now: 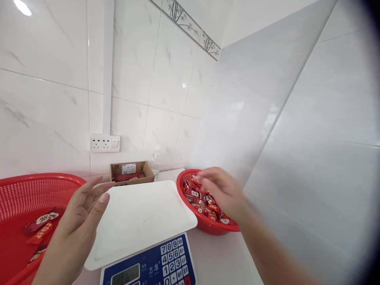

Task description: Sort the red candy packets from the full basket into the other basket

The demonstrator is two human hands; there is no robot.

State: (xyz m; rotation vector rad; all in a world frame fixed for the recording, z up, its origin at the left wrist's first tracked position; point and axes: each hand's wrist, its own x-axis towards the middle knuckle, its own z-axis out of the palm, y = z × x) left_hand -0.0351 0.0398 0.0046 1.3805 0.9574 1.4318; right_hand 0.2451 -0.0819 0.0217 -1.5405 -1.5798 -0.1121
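My left hand [78, 221] hovers at the left edge of a white scale tray [139, 217], fingers stretched out and empty. My right hand [222, 192] is blurred by motion over a red basin [204, 225] full of red wrapped candies [202, 200]; its fingers are smeared. The scale has a blue keypad panel [166, 263] in front. To the left stands a large red perforated basket [29, 190] holding a few red candy packets [41, 221].
A small open cardboard box [130, 172] with red packets sits against the tiled wall behind the scale, beside a clear plastic bottle [155, 160]. A white wall socket [105, 143] is above it. White tiled walls close in at the back and right.
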